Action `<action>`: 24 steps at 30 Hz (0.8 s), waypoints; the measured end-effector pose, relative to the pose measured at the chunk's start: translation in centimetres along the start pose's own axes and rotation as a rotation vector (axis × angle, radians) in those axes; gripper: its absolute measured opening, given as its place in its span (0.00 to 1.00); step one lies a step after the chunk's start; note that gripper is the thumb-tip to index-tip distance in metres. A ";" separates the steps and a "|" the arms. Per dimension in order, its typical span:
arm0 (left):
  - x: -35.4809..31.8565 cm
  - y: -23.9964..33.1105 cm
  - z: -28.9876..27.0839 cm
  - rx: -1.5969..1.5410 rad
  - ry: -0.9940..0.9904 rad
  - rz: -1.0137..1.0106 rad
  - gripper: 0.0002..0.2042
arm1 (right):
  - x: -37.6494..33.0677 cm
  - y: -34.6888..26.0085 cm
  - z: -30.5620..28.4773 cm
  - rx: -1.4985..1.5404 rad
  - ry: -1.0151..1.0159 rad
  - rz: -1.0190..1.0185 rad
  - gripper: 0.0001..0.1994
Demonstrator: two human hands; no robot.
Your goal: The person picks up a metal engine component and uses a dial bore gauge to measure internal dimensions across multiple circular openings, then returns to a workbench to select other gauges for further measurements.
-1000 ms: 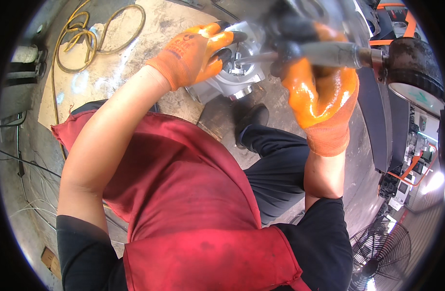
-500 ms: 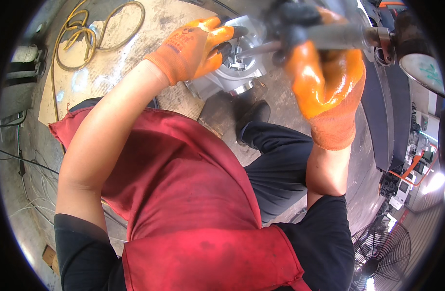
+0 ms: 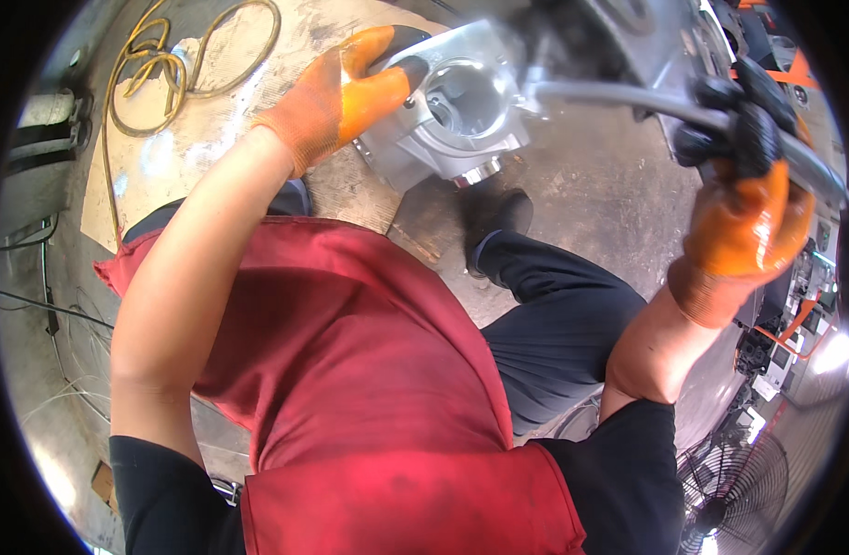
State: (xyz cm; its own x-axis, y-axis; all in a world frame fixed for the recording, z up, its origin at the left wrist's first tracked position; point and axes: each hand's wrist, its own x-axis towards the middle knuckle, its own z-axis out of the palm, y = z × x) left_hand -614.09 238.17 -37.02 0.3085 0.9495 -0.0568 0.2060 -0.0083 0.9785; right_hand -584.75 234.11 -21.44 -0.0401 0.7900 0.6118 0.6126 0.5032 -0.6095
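While a grey-shafted tool (image 3: 642,98) is gripped in the gloved right hand (image 3: 748,199), a silver metal casting (image 3: 433,146), at the edge of a ribbed cardboard sheet (image 3: 216,116), is touched along its left side by the left hand (image 3: 350,97), digits parted. Judged heavy, stiff and slick around its smooth round bore (image 3: 480,92), it would be best held by its angular outer walls.

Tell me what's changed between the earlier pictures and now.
The right hand moved right, drawing the long grey tool out of the round bore. The left hand drew back left, its fingers now at the left side of the metal casting. The right hand still holds the tool; the yellow hose stayed looped.
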 end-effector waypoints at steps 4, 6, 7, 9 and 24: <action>0.3 0.3 0.4 0.034 -0.032 -0.067 0.22 | 0.1 2.0 -1.3 -0.112 0.080 0.089 0.22; 0.2 0.9 0.5 0.122 -0.015 -0.069 0.22 | -0.2 3.0 -2.1 -0.135 0.093 0.140 0.19; 0.3 1.0 0.4 0.153 -0.027 -0.063 0.22 | -0.4 3.7 -2.7 -0.088 0.086 0.198 0.20; 0.7 2.4 0.2 0.284 -0.065 -0.125 0.26 | -0.8 5.2 -3.8 0.010 0.071 0.315 0.21; 2.1 3.4 0.1 0.158 -0.102 -0.212 0.26 | -0.7 7.4 -5.6 -0.971 -0.214 -0.278 0.11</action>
State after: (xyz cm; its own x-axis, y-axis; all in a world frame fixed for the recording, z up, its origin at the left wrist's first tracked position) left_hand -612.61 240.07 -33.80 0.3328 0.8990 -0.2848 0.4161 0.1310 0.8998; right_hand -575.79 235.35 -23.53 -0.3596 0.7825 0.5083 0.9296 0.2531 0.2679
